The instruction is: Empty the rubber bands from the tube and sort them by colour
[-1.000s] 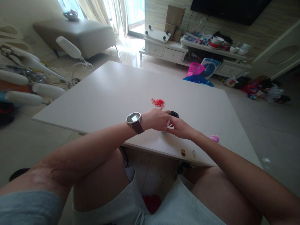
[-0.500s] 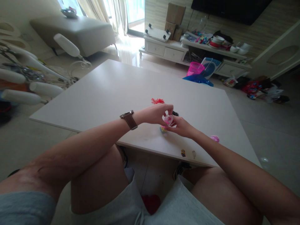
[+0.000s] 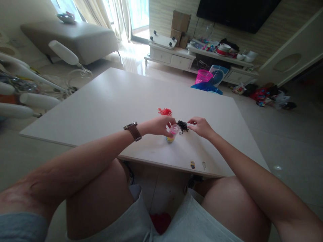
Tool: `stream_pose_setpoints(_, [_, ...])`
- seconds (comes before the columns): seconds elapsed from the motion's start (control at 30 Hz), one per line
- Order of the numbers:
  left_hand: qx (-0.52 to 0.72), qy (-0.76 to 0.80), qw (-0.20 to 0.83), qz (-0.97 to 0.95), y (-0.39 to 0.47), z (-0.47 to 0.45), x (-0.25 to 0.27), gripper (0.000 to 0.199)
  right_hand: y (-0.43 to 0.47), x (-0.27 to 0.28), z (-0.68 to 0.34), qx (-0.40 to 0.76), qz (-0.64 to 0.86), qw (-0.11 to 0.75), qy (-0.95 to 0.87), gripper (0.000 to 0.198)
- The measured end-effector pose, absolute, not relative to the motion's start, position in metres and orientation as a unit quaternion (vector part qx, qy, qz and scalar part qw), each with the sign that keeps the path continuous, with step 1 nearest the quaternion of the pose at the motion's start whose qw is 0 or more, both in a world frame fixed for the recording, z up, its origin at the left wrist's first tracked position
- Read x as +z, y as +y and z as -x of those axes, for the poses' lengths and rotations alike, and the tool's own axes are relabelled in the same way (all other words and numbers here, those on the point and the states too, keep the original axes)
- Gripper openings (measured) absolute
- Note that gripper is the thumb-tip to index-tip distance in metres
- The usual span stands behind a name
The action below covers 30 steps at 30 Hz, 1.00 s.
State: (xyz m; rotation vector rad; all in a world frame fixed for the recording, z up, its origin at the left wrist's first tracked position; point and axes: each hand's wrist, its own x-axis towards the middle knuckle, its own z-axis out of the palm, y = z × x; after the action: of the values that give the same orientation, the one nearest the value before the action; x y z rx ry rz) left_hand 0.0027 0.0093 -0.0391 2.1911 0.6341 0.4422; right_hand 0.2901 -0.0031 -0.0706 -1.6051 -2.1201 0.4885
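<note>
My left hand, with a watch on its wrist, is closed around a small clear container. Its round mouth is tilted toward me, and pink shows inside. Yellow and blue show on its lower part. Just right of it lies a pile of small black bands. My right hand is at the right edge of that pile, its thumb and fingers apart. Behind my left hand is a pile of small red bands. Whether the right fingertips touch the black pile I cannot tell.
The white table spreads out before my knees. Near its front edge lie a minion figure and a small pale key-like piece. Beyond the table are a pink basket and a white cabinet; white lamp arms stand at left.
My right hand has let go of the container and moved right, to the black pile's edge. My left hand keeps hold of the container. The view has shifted slightly.
</note>
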Motion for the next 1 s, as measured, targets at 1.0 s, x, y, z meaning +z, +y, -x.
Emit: stream_pose_setpoints(1.0, [0.163,0.315,0.271,-0.895,0.017,0.002,-0.035,0.026,-0.017,-0.053,-0.260,0.323,0.568,0.413,-0.634,0.040])
